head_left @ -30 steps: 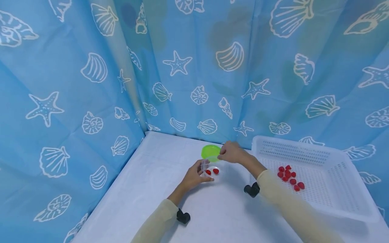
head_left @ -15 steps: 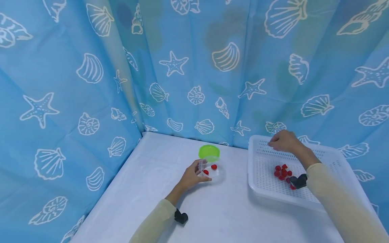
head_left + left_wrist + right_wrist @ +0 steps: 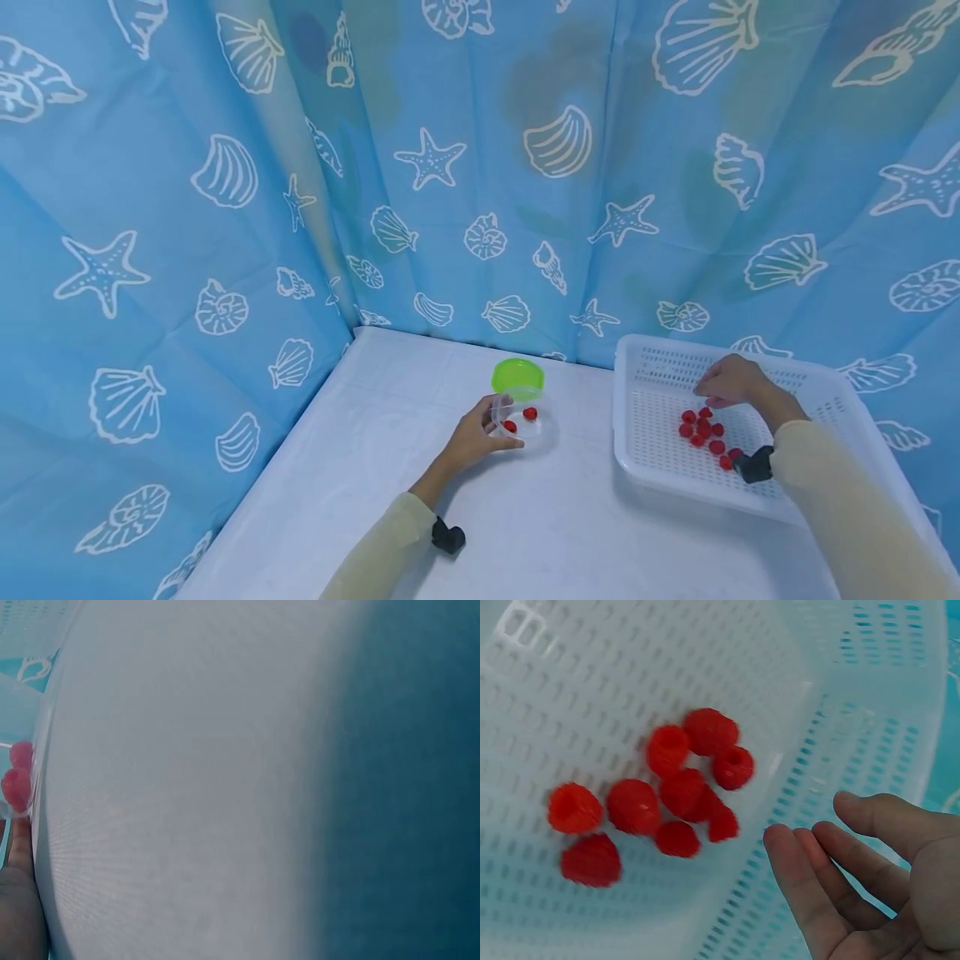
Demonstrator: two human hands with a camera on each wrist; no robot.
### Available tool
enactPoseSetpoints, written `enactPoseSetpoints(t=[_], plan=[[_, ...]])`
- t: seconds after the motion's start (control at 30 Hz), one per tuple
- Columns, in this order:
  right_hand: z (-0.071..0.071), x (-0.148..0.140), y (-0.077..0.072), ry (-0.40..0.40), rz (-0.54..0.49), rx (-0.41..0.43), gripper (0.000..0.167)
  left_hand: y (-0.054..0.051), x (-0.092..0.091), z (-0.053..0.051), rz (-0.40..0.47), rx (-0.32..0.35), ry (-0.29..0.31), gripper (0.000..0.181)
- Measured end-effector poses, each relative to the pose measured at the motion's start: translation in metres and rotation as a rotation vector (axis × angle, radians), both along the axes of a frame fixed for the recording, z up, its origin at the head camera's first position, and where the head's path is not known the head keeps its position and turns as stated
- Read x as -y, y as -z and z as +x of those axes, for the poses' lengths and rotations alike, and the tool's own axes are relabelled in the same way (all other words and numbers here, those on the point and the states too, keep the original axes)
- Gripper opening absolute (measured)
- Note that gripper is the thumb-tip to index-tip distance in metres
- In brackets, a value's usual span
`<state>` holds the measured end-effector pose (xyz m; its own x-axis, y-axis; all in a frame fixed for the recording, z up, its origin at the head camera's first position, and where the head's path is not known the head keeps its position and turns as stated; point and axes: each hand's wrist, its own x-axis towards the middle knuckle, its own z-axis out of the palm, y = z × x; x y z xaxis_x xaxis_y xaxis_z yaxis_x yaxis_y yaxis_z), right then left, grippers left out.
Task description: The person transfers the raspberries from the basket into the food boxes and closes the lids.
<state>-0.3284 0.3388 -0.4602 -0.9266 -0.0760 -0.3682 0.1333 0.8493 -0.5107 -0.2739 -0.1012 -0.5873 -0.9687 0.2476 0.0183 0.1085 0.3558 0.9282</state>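
My left hand [image 3: 471,437] holds a small clear plastic tub [image 3: 542,429] on the table, thumb and fingers around its side. Two raspberries [image 3: 530,413] lie inside the tub; the left wrist view shows these red berries [image 3: 16,787] at its left edge, just beyond my fingers. Over the white plastic basket [image 3: 656,365], my right hand [image 3: 738,382] hovers with nothing in it. In the right wrist view, its thumb and fingers [image 3: 799,881] are apart, beside a loose cluster of several raspberries [image 3: 634,806] on the basket's floor.
Just behind the tub lies a bright green lid [image 3: 519,377]. A white cloth covers the table [image 3: 525,525]. Blue curtains [image 3: 480,167] with seashell prints hang at the back and left. The basket's raised walls surround its berries.
My right hand has left the tub, moved right over the basket, and lowered toward the berries. My left hand stays around the tub, with two raspberries still in it.
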Motion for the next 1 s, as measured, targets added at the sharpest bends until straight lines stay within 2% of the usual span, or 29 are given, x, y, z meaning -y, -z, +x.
enactPoseSetpoints(t=[0.3, 0.47, 0.7, 0.87, 1.0], plan=[[-0.003, 0.003, 0.018, 0.013, 0.023, 0.059, 0.046, -0.002, 0.001, 0.000, 0.015, 0.004, 0.009, 0.075], [-0.004, 0.005, 0.025, 0.022, 0.038, 0.076, 0.037, -0.001, 0.001, 0.000, 0.014, -0.004, 0.006, 0.075], [0.000, 0.011, 0.030, -0.017, 0.100, 0.062, 0.041, -0.001, 0.000, 0.002, 0.008, 0.003, 0.001, 0.076], [0.000, 0.015, 0.033, -0.053, 0.116, 0.055, 0.028, 0.000, 0.000, 0.004, 0.008, 0.012, 0.002, 0.075], [-0.001, 0.020, 0.033, -0.074, 0.149, 0.056, 0.032, 0.000, 0.001, 0.003, 0.011, 0.002, 0.005, 0.074]])
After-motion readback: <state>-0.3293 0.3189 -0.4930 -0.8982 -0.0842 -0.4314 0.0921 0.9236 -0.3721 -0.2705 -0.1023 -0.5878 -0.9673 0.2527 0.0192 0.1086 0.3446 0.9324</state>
